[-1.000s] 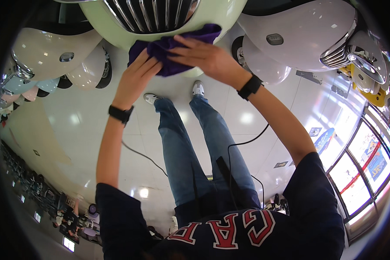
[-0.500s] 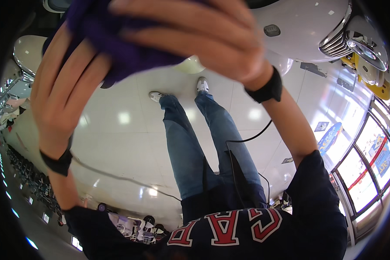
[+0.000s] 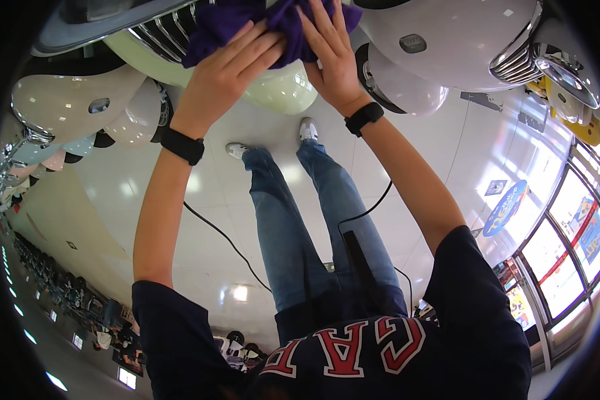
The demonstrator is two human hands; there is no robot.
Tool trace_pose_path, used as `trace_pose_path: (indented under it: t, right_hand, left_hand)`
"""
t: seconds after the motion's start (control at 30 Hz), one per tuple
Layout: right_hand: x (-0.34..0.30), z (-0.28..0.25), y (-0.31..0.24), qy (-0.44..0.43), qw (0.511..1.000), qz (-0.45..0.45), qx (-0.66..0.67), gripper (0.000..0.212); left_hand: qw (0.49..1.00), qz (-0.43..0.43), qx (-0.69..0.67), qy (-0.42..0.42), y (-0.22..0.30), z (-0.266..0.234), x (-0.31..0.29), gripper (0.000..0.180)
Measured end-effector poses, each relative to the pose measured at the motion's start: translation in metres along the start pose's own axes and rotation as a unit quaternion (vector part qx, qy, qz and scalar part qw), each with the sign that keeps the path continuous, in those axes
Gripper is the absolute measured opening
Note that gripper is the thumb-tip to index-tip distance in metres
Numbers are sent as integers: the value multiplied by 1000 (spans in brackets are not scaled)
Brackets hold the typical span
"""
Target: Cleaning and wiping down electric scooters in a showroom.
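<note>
A bunched purple cloth (image 3: pixel 290 33) is in both my hands at the top of the view. My left hand (image 3: pixel 233 73) grips its left part, the fingers bent over the folds. My right hand (image 3: pixel 330 60) holds the right part, its fingers long over the cloth and the thumb partly hidden. Just behind the cloth stands a pale green scooter (image 3: pixel 283 93) with a ribbed chrome grille (image 3: pixel 167 33). The cloth covers part of this front; whether it presses on it I cannot tell.
A light grey scooter (image 3: pixel 453 47) stands close on the right, a beige one (image 3: pixel 73 100) on the left. Yellow bodywork (image 3: pixel 583 130) shows farther right. A thin black cable (image 3: pixel 227 240) hangs near my legs. Glass doors (image 3: pixel 560 247) are at the right.
Both hands have come down from near the camera and moved away, toward the pale green scooter's front, with the purple cloth. The cloth is now gathered closer between them.
</note>
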State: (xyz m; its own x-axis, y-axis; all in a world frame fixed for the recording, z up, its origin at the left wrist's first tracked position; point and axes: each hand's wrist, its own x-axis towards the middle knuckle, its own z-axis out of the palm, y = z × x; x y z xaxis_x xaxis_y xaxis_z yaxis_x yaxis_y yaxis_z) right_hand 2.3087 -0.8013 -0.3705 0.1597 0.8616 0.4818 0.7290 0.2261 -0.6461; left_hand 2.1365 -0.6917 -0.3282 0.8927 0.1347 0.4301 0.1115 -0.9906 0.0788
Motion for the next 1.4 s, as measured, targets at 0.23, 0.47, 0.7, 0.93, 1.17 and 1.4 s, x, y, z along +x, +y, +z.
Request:
trace_pose_path:
  t: [0.23, 0.47, 0.7, 0.93, 1.17, 1.4]
  right_hand:
    - [50, -39, 9, 25, 997, -8, 78, 79]
    - [116, -68, 24, 36, 982, -168, 76, 80]
    - [80, -44, 30, 85, 991, -80, 71, 76]
    - [0, -25, 16, 8, 998, 57, -13, 69]
    - [-19, 5, -4, -143, 976, -87, -139, 80]
    - [62, 40, -47, -149, 941, -265, -147, 60]
  left_hand:
    - [999, -40, 9, -2, 0, -19, 53, 47]
    - [993, -86, 36, 72, 8, -5, 82, 45]
    - [992, -108, 31, 63, 17, 7, 69, 47]
    - [992, -26, 119, -10, 20, 26, 14, 53]
    - [985, -47, 82, -146, -6, -5, -73, 43]
    - [982, -151, 81, -84, -52, -27, -135, 28]
